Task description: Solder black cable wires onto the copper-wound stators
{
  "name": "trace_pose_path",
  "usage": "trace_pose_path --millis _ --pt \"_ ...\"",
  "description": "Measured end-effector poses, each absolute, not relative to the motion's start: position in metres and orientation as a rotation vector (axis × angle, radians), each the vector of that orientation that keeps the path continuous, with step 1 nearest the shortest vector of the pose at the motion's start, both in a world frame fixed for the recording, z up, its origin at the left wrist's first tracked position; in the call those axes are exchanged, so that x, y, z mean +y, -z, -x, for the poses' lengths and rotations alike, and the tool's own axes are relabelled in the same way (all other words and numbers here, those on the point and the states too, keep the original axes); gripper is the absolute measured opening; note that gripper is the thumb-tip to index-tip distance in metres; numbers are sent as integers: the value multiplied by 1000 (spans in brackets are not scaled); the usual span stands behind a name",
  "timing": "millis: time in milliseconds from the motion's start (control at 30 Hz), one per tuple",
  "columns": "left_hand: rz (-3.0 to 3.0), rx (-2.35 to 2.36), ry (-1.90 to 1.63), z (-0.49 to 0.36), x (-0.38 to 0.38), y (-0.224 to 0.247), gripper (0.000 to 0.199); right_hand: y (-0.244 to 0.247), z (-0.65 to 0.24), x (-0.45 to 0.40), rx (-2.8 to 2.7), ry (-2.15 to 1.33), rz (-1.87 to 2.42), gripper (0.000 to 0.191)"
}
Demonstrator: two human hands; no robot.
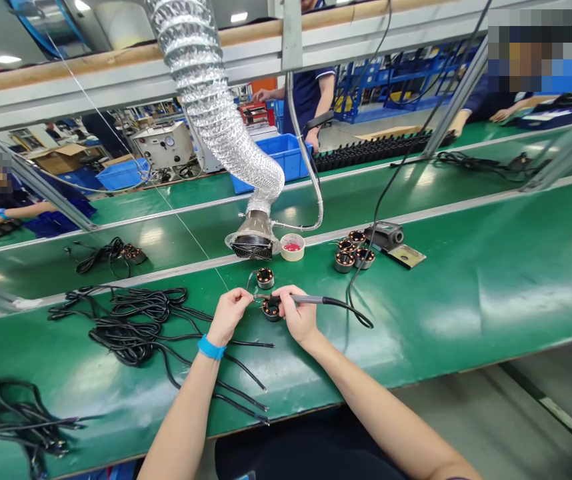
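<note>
My right hand (pixel 298 316) grips a soldering iron (pixel 311 299) by its handle, with the tip pointing left toward my other hand. My left hand (pixel 231 315), a blue band at its wrist, pinches the end of a thin solder wire (pixel 193 235) that runs down from a spool above. Below the iron sits a ring-shaped motor stator (pixel 271 312) with copper windings, partly covered by my right fingers. A second stator (pixel 265 279) stands just behind it, with a short dark lead beside it. Whether the tip touches the wire is too small to tell.
A fume hood (pixel 251 235) on a foil duct hangs behind the stators. Nearby are a round tub (pixel 293 247), several stators (pixel 345 261) and an iron stand (pixel 391 239). Black cables (pixel 131 327) lie left. The iron's cord (pixel 361 316) loops right. Co-workers sit across the bench.
</note>
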State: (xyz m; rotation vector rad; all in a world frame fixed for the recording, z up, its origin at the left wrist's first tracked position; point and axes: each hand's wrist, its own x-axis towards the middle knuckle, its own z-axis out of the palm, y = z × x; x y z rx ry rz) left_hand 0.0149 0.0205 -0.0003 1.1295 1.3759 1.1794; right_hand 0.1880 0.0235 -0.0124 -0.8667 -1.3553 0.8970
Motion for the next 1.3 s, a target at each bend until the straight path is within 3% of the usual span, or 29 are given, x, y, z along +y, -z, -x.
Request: trace_pose_path --millis 500,900,1133,1300 --pt "-1105 1366 -1192 -16 21 -4 23 9 -187 24 -1189 -915 851 30" --pt "-1146 1379 -1177 -14 20 -4 26 7 -183 27 -1570 -729 836 22" --pt "-1280 1392 -1089 -11 15 -7 24 9 -175 36 -1743 -686 658 44" --pt "-1427 1361 -1023 -7 10 -11 27 15 -171 36 -1787 -635 664 40"
